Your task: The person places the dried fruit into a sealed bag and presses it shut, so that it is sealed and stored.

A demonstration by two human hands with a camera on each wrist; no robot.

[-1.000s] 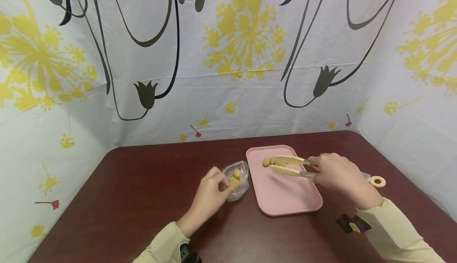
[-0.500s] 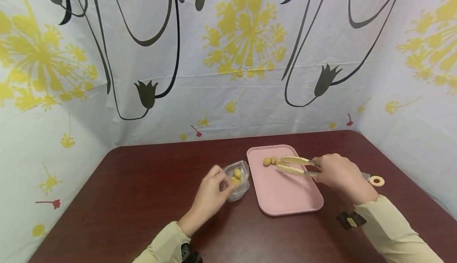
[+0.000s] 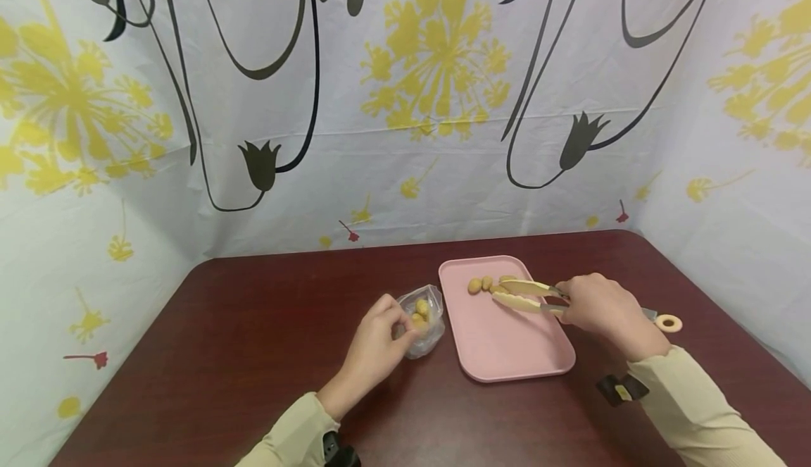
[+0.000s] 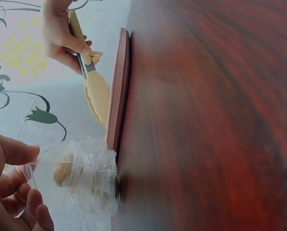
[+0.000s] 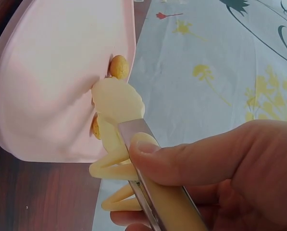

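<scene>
- Yellow oval pieces [image 3: 474,286], gathered on the far part of the tray, partly covered by the tongs. I judge that an off-centre nudge could send one rolling, since the pieces are rounded and the rim is low.
- Surface of the pieces: tan to golden, smooth at this resolution, each egg-shaped and small beside the tongs' tips; faint browner patches show in the right wrist view.
- Tongs [image 3: 524,287], cream tips on metal arms, spread apart over the cluster. I cannot tell whether a piece is pinched; a partial bite on a curved side could, in my judgement, let it slip out.
- Right grip [image 3: 602,301], a bare hand curled around the tongs, thumb pressed along one arm.
- Pink tray [image 3: 507,351], shallow, round-cornered, flat on the table.
- Clear plastic bag [image 3: 426,345], just beside the tray's left edge, with bagged pieces [image 3: 422,306] visible inside. Being limp, it could fold shut or tip if tugged, I judge.
- Left grip [image 3: 374,337], thumb and finger pinching the bag's rim.
- Table [image 3: 285,326], dark reddish wood, beneath tray and bag.
- Patterned cloth [image 3: 380,192], hanging behind the table.
</scene>
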